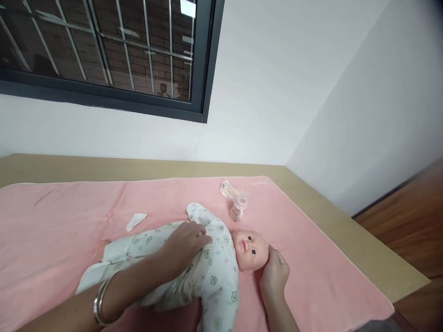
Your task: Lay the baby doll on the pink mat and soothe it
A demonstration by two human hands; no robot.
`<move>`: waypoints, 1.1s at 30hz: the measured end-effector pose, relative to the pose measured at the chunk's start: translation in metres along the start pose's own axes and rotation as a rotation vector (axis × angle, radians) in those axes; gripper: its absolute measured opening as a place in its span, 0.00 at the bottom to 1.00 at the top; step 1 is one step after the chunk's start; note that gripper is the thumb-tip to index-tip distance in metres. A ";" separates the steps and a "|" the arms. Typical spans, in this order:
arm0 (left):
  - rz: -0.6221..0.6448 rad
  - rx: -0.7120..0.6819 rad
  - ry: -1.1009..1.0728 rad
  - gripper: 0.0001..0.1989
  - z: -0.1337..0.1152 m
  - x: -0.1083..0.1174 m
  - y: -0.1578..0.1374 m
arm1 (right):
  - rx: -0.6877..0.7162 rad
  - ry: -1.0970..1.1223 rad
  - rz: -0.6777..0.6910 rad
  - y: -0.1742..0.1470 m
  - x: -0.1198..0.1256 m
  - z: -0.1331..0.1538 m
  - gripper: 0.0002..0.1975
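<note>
A baby doll (249, 250) in a white printed sleepsuit (214, 272) lies on its back on a pink blanket (62, 221), head toward the right. My left hand (185, 244) rests palm down on the doll's chest, fingers gathered on the fabric near the shoulder. Silver bangles circle that wrist. My right hand (275, 272) cups the side of the doll's head from below, fingers against it.
A small baby bottle (238, 206) stands just beyond the doll's head, with a clear wrapper (227, 189) behind it. A small white cloth (136, 221) lies on the blanket to the left. The tan table edge (380, 249) drops off at right; walls and a window are behind.
</note>
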State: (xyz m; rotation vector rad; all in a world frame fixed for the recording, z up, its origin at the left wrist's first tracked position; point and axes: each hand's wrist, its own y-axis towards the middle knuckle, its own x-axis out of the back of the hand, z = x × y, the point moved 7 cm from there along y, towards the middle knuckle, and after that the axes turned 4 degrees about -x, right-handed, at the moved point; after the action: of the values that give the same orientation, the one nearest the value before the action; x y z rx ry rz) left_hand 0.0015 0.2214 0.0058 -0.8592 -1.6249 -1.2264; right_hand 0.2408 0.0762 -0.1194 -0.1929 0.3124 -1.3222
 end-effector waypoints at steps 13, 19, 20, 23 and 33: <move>0.082 -0.050 0.046 0.46 -0.031 -0.026 -0.028 | 0.010 -0.015 0.017 0.003 -0.001 -0.002 0.15; -0.014 0.125 0.040 0.42 -0.006 -0.029 -0.021 | 0.042 -0.018 0.044 0.002 -0.005 0.002 0.16; -0.026 0.136 0.047 0.40 -0.005 -0.029 -0.021 | 0.039 -0.014 0.048 0.002 -0.005 0.002 0.16; -0.053 0.154 0.074 0.37 -0.006 -0.028 -0.022 | 0.038 -0.005 0.075 0.004 -0.006 -0.001 0.15; -0.079 0.209 0.109 0.34 -0.010 -0.024 -0.027 | 0.128 -0.047 0.107 0.014 -0.008 0.000 0.16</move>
State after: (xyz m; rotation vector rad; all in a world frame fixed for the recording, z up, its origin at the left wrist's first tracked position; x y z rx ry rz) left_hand -0.0114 0.2043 -0.0249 -0.5933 -1.6769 -1.1135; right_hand 0.2521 0.0878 -0.1234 -0.0978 0.1945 -1.2256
